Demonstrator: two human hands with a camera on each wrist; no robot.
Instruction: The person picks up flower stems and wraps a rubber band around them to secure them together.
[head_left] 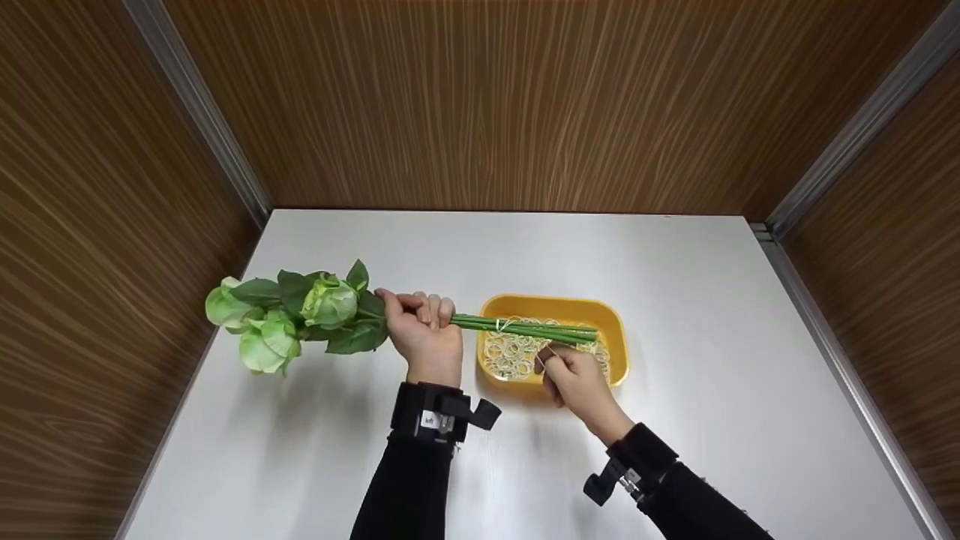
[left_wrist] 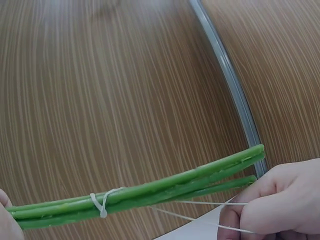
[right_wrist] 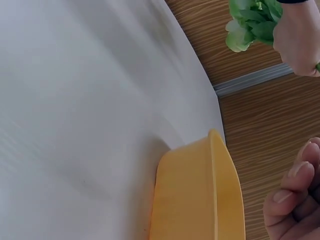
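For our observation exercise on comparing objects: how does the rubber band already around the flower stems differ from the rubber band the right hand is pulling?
The wound rubber band sits tight and knotted-looking around the stems; the pulled rubber band is stretched into long thin strands. The wound one sits midway along the stems; the pulled one runs from near the cut ends to the right hand, which pinches it. Both are pale and thin.

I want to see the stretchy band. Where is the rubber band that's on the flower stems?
In the left wrist view, the rubber band is wrapped around the green stems, low and left of centre, between the left hand and the right hand.
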